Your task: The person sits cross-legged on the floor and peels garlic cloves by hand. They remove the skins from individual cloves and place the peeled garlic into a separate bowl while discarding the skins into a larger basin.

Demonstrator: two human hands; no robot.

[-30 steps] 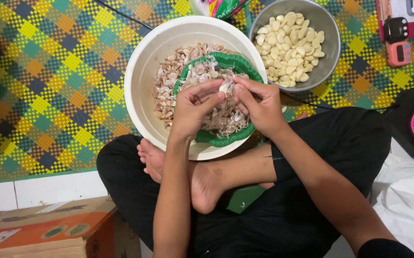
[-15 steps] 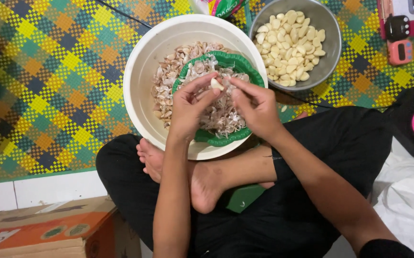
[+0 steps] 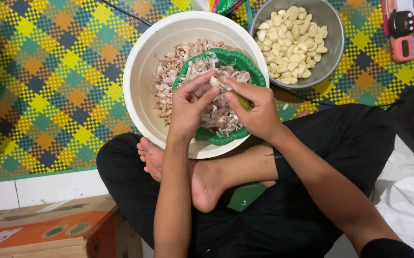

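Pale garlic clove sits pinched between both hands above the green basket inside the white bowl. Left hand curls its fingertips closed on the clove, wrist bent down; right hand grips it from the other side, thumb pressing. Peeled cloves fill the metal bowl nearby.

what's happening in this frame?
A person sits cross-legged on a checked mat, peeling garlic. Both hands meet over a green basket of skins and cloves that sits inside a big white bowl. The left hand and right hand pinch one garlic clove between their fingertips. A grey metal bowl beside it holds a pile of peeled cloves. A cardboard box lies at the lower left.
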